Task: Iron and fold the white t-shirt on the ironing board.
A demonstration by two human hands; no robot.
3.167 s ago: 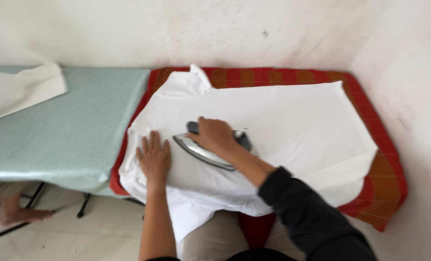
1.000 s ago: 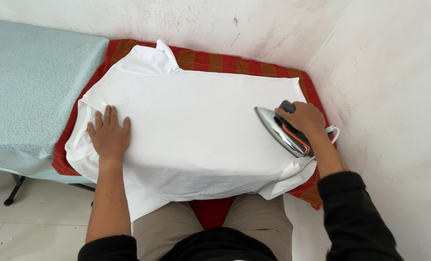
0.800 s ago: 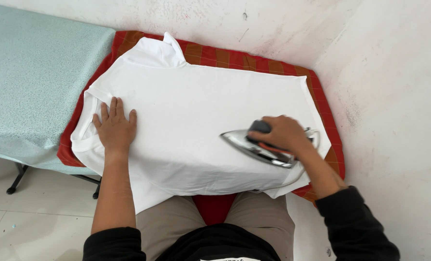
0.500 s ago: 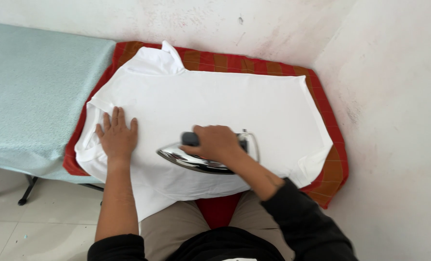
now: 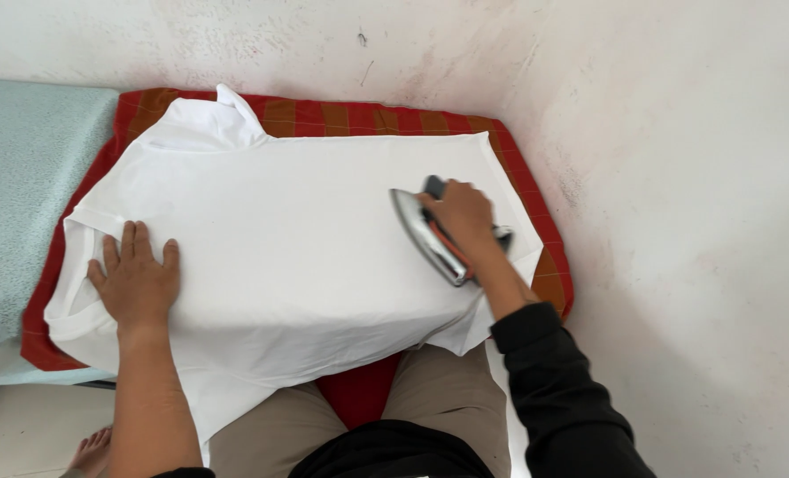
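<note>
**Iron at the right end, flat palm at the left**

Spread wide over the red-and-orange checked cloth pad (image 5: 536, 190): 1 plain white cotton shirt (image 5: 297, 239), long axis running left to right, collar end up at the far left. Down on the shirt's right part: the chrome-soled iron with a dark handle (image 5: 430, 237), nose aimed toward the far left, heel near the right edge of the pad. Wrapped fully round that handle, fingers closed tight: the right hand (image 5: 458, 212), dark sleeve trailing back toward the body. Far across the fabric, well apart from the iron: the left hand (image 5: 136, 281), open, fingers splayed, palm pressed flat on the shirt's left part near the sleeve, gripping nothing. So: right hand nearer the iron, touching it; a broad stretch of unwrinkled white between the 2 hands. Beyond the pad at left: a pale green padded surface (image 5: 23, 204). Behind and to the right: a scuffed white wall (image 5: 678, 177). No containers anywhere in view.
</note>
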